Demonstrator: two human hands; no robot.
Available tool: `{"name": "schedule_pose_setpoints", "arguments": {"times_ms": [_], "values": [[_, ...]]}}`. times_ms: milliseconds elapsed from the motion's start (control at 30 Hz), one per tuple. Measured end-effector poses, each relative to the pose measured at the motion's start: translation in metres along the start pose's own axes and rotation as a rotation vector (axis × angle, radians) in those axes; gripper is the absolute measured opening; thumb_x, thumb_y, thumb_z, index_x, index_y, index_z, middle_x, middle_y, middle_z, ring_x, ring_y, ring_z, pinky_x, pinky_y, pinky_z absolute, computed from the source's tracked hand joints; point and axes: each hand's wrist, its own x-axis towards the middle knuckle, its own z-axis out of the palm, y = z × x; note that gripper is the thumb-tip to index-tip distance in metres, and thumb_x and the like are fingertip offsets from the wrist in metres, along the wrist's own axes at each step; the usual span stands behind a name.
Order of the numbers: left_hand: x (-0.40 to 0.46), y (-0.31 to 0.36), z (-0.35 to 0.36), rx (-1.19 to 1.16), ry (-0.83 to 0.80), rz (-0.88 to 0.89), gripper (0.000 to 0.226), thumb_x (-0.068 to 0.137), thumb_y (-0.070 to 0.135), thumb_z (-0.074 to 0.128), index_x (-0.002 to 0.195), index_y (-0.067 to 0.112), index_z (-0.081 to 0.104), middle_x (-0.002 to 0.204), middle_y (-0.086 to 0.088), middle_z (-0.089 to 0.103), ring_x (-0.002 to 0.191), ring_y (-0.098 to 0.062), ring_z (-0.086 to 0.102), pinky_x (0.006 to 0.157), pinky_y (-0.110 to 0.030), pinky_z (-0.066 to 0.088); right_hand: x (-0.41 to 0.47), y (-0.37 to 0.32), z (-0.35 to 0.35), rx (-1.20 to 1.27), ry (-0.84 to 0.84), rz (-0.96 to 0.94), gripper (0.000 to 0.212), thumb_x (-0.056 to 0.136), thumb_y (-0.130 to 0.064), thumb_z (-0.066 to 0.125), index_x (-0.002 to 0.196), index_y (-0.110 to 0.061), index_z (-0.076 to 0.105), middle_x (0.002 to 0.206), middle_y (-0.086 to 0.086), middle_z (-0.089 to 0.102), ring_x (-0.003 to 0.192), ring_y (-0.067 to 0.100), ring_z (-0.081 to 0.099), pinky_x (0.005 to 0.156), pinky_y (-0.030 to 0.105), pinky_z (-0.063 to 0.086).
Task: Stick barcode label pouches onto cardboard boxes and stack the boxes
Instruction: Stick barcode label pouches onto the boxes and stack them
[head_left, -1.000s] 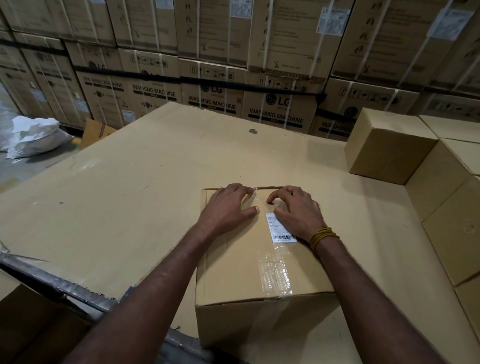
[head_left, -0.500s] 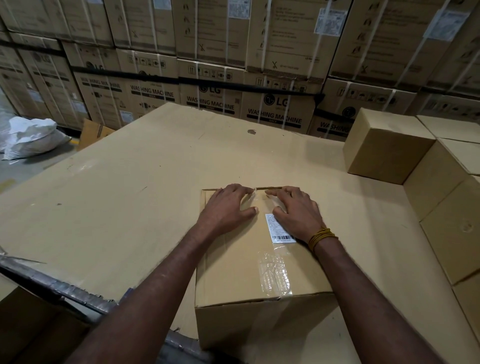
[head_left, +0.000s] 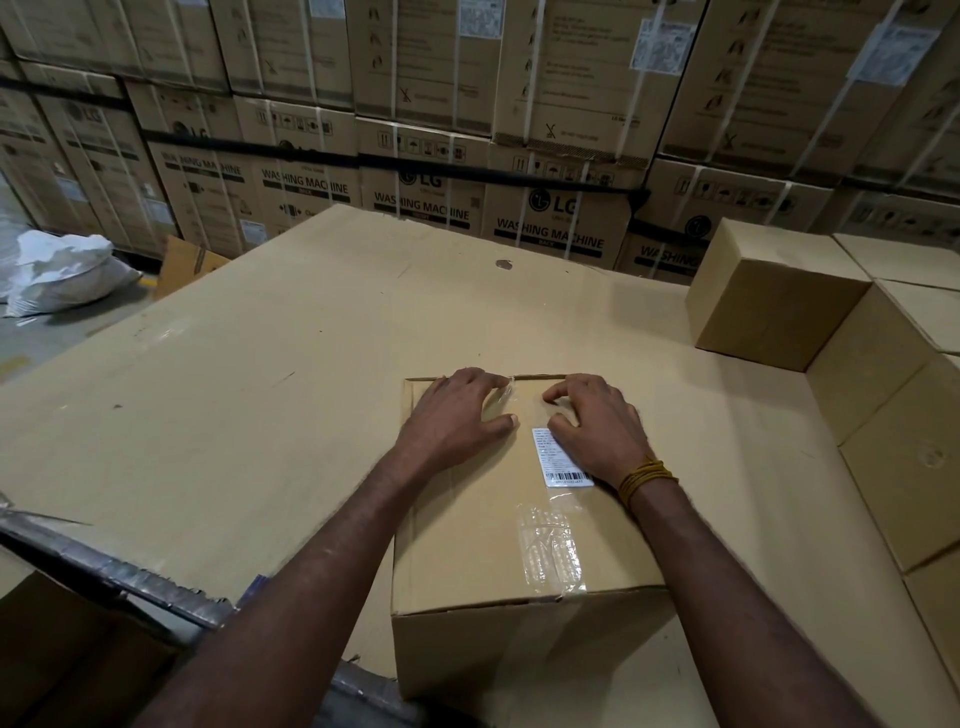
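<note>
Cardboard tabletop, box, left hand flat, right hand half-hiding label.

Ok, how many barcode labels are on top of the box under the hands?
1. A single white barcode label lies on top of the cardboard box, beside the right hand; the left hand presses the top too. The hands may hide more.

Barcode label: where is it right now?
Head view: the barcode label lies flat on top of the cardboard box, right of centre, just inside the right hand and beyond the clear tape at the near edge.
</note>
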Motion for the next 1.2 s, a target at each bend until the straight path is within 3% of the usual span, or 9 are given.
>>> {"name": "schedule_pose_setpoints", "arguments": {"times_ms": [100,267,400,567,667,733,900,1067,1200], "values": [[-0.001,0.0008,-0.0013,-0.014,0.007,0.002,0.056,0.091,0.049,0.061,0.142,0.027,0.049,0.148,0.001,0.047,0.136,-0.017,0.043,0.114,-0.034,0.028,0.0001,0.0013,0.0014,-0.003,0.016,0.007,0.04,0.09,-0.029,0.054,0.13,-0.028,0.054,0.14,-0.002,0.047,0.127,0.02,0.043,0.103,0.034,0.031],[-0.0016,0.0014,-0.0013,-0.024,0.006,-0.005,0.056,0.091,0.05,0.061,0.141,0.029,0.049,0.149,0.001,0.047,0.136,-0.017,0.043,0.115,-0.035,0.029,0.0015,0.0012,0.0019,0.024,0.035,0.014,0.028,0.087,-0.028,0.057,0.115,-0.028,0.059,0.13,-0.003,0.051,0.122,0.02,0.047,0.098,0.032,0.032],[-0.0027,0.0033,-0.0033,-0.024,0.005,-0.009,0.056,0.091,0.049,0.061,0.142,0.029,0.049,0.149,0.001,0.046,0.137,-0.018,0.042,0.115,-0.034,0.028,0.0011,0.0023,0.0034,0.033,0.041,0.02,0.036,0.088,-0.028,0.058,0.124,-0.026,0.057,0.135,-0.003,0.05,0.124,0.02,0.046,0.1,0.032,0.032],[-0.0038,0.0054,-0.0051,-0.017,0.002,-0.013,0.057,0.092,0.048,0.061,0.143,0.028,0.048,0.15,0.0,0.046,0.137,-0.019,0.042,0.114,-0.034,0.028,0.0007,0.0033,0.0028,0.049,0.059,0.022,0.025,0.087,-0.027,0.059,0.112,-0.025,0.06,0.127,-0.003,0.053,0.119,0.019,0.048,0.096,0.031,0.033],[-0.0042,0.0064,-0.0064,-0.016,0.003,-0.011,0.057,0.092,0.047,0.061,0.143,0.027,0.048,0.15,0.0,0.046,0.137,-0.018,0.042,0.114,-0.034,0.028,0.0012,0.0037,0.0038,0.046,0.055,0.021,0.036,0.088,-0.029,0.059,0.123,-0.025,0.057,0.133,-0.003,0.051,0.123,0.019,0.047,0.1,0.032,0.033],[-0.0047,0.0072,-0.0069,-0.018,-0.001,-0.011,0.057,0.092,0.047,0.062,0.144,0.027,0.048,0.15,0.0,0.046,0.137,-0.019,0.041,0.114,-0.034,0.028,0.0016,0.0044,0.0035,0.012,0.031,0.01,0.04,0.089,-0.03,0.057,0.129,-0.027,0.056,0.137,-0.002,0.049,0.125,0.021,0.046,0.102,0.033,0.033],[-0.0046,0.0069,-0.0063,-0.017,-0.002,-0.014,0.057,0.092,0.047,0.061,0.144,0.028,0.047,0.15,0.001,0.045,0.137,-0.019,0.042,0.114,-0.033,0.027,0.0004,0.0055,0.0026,0.019,0.02,-0.003,0.03,0.088,-0.029,0.056,0.117,-0.034,0.059,0.133,-0.003,0.049,0.123,0.02,0.045,0.101,0.034,0.032],[-0.0033,0.0044,-0.004,-0.022,-0.009,-0.013,0.057,0.092,0.048,0.061,0.144,0.028,0.048,0.15,0.001,0.046,0.137,-0.017,0.041,0.117,-0.035,0.027,0.0011,0.0058,0.0028,0.027,0.001,-0.037,0.044,0.091,-0.029,0.052,0.131,-0.045,0.054,0.143,-0.005,0.044,0.132,0.016,0.039,0.109,0.037,0.027],[-0.0035,0.0044,-0.0035,-0.021,-0.003,-0.011,0.056,0.092,0.047,0.061,0.143,0.027,0.048,0.149,0.0,0.046,0.137,-0.017,0.041,0.117,-0.035,0.026,0.0019,0.0064,0.0027,0.055,-0.003,-0.048,0.033,0.09,-0.028,0.053,0.118,-0.044,0.061,0.14,-0.007,0.045,0.132,0.015,0.039,0.108,0.037,0.025]]}}
